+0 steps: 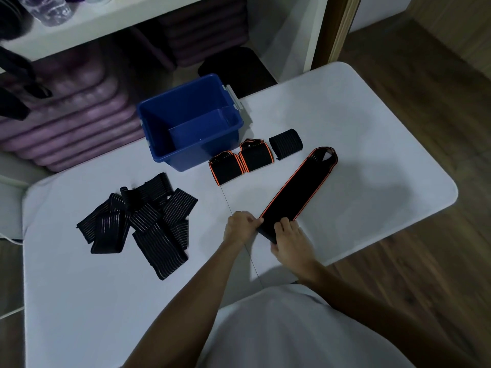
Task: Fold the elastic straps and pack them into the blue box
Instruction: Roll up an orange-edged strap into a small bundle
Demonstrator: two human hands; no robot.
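A long black strap with orange edges (297,187) lies doubled over on the white table (372,144), running diagonally away from me. My left hand (240,227) pinches its near left corner. My right hand (288,241) grips the near end from the right. The blue box (159,144) stands at the table's far edge, with nothing visible inside. Two folded orange-edged straps (239,162) and one folded black ribbed strap (285,143) lie just right of the box. A loose pile of several black ribbed straps (140,221) lies on the left.
Purple cushions (74,115) are stacked under a white shelf (93,25) behind the table. A dark stool (239,70) stands beyond the box. Wooden floor (425,88) lies to the right of the table.
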